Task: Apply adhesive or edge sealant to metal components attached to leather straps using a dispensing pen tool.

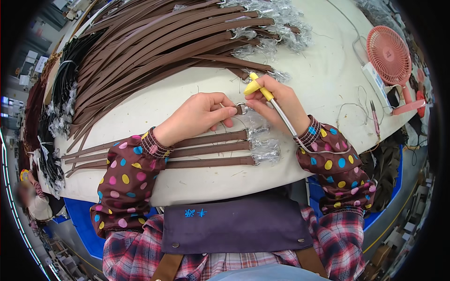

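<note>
My left hand (202,114) pinches the end of a brown strap (239,110), close to its metal ring (241,104). My right hand (281,102) holds a slim pen-shaped tool (282,114) with a yellow section, a silver shaft and a thin cord at its lower end. A yellow cover (251,87) appears to sit on a right fingertip. Right-hand fingers also reach the ring, beside clear plastic wrap (258,119). Nearer to me, three brown straps (214,151) lie side by side, their metal clasps wrapped in plastic (265,157).
A large heap of brown straps (168,45) covers the far side of the white table (306,77). Black strap bundles (65,80) hang at the left edge. On the right are a pink fan (388,54), a power strip (377,86), pink-handled snips (375,119) and a blue bin (397,175).
</note>
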`<state>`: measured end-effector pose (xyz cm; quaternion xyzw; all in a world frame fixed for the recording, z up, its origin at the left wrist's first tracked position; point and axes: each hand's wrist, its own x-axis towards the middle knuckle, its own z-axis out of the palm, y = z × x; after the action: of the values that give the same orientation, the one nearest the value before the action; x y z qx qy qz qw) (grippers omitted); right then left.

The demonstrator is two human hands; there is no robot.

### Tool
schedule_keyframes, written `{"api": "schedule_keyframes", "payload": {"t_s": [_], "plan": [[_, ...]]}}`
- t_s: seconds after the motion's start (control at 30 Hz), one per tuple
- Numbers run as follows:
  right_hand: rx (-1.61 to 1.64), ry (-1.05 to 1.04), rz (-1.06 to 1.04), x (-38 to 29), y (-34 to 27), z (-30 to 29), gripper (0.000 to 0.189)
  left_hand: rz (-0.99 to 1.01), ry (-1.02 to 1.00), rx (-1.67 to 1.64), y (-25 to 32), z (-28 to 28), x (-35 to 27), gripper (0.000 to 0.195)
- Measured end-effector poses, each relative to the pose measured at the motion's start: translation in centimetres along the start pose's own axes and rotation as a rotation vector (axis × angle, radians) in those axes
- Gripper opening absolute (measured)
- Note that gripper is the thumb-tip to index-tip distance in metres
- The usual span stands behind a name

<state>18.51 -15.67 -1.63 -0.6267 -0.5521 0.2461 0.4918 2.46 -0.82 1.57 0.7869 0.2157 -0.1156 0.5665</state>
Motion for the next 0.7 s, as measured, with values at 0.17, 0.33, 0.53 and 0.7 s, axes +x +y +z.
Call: {"api": "schedule_keyframes", "payload": {"t_s": [0.17,0.33,0.53,0.7], "plan": [[-0.122,0.008,-0.139,-0.4,0.3,-0.1,0.027,0.225,0.138,0.161,-1.2,0.6,-0.4,0.024],[-0.253,-0.291,-0.273,-2.8,-1.6,-1.0,0.043,0.567,0.122,0.807,-1.8,2.8,-5.6,0.085],[-0.346,-0.366,-0.401,-4.8,-2.3,-1.1,0.048,0.638,0.278,0.894,-2.7,4.5,-6.3,0.056],[-0.383,-0.342,-0.382,-4.5,-2.4,-1.2,0.043,0.608,0.215,0.707,-1.3,1.4,-5.1,0.035]]}}
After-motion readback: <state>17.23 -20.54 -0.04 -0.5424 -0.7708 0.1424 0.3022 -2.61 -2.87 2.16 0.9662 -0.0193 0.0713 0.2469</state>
